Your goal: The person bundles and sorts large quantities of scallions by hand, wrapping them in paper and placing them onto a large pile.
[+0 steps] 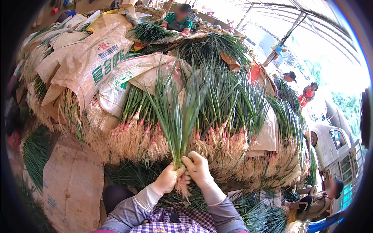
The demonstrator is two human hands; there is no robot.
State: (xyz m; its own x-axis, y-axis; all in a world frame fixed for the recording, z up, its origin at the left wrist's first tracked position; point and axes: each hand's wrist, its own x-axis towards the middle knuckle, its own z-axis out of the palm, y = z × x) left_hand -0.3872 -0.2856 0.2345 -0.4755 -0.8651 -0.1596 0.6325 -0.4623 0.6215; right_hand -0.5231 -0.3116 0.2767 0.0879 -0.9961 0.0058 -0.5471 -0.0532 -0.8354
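At the lower left of the frame we see a brown sheet [72, 182] with a faint blue mark, too small to read; above it, at upper left, a large woven sack [74, 72] bears big green characters, smaller dark ones and a red emblem, and the pale sack [116, 99] next to it carries green print. At lower centre our left hand [167, 179] is curled firmly around the base of the bunch of green-leaved plants [177, 136], which stands roughly upright, roots hanging below. We judge the bunch light, its stems fairly stiff, its leaves soft and easily creased, its roots brittle; the lower stem, just above the pink bulbs, looks the best hold. Our right hand [199, 169] is also closed on that base, thumb pressed against the stems. Further right lie more bunches [223, 105], then a white truck [330, 143], where we can read no lettering.
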